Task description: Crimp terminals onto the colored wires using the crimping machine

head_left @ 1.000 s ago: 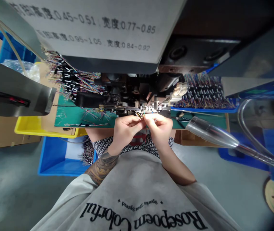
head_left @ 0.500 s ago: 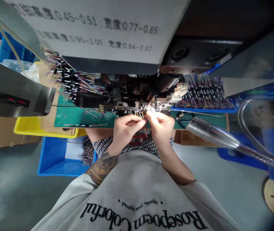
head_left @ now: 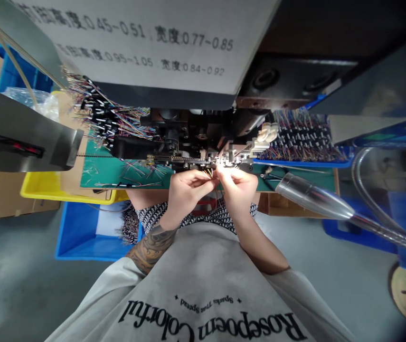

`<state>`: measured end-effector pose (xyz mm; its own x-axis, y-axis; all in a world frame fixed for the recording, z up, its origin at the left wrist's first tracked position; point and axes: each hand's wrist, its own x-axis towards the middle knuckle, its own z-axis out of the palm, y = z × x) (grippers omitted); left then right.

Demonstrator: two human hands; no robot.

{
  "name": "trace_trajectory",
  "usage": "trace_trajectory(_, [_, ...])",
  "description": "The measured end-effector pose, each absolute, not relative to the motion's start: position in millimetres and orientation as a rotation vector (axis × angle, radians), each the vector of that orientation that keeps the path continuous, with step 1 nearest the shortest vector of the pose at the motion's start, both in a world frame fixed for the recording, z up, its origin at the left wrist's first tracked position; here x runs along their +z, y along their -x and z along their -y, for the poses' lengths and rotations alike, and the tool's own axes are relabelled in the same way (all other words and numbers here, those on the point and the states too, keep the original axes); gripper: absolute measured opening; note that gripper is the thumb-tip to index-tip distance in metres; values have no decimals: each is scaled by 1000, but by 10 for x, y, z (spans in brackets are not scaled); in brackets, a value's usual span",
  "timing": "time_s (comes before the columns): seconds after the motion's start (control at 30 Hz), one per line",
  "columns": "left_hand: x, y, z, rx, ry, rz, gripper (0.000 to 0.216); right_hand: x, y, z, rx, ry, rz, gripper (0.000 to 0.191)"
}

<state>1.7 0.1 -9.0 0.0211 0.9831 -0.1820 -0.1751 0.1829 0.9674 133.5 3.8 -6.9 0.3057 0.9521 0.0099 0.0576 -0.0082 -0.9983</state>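
Just in front of the brightly lit machine head (head_left: 203, 137), both of my hands meet at thin coloured wires (head_left: 210, 173). My left hand (head_left: 188, 190) is closed, thumb and forefinger pinching the wires; yellow and pale strands poke out above the fingertips. My right hand (head_left: 238, 184) is pinched too, its fingertips at the same wires and close to the machine's metal working point (head_left: 220, 160). A few reddish strands hang down between the hands. The wire ends nearest the machine are small and washed out by the light.
Bundles of wires with black sleeves (head_left: 99, 114) lie at the left, and more fill a blue tray (head_left: 302, 164) at the right. A lamp head (head_left: 302, 192) on a flexible neck points in from the right. Yellow (head_left: 67, 190) and blue bins (head_left: 78, 232) stand lower left.
The wires have shifted: their yellow and pale ends now stick out less above my left fingertips. My hands have drawn slightly closer together.
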Motion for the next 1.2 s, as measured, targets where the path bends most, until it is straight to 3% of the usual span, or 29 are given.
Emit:
trace_trajectory(0.2, [-80,-2,-13,1152,-1010,-1192,16,-80,-1330,-82,964,1404,988,21])
trace_trajectory(0.5, [-68,10,-6,1082,-1028,-1235,15,-71,-1323,-12,998,1363,1097,30])
trace_trajectory(1.2, [-88,5,-5,1092,-1045,-1227,15,-102,-1323,-18,979,1374,1055,20])
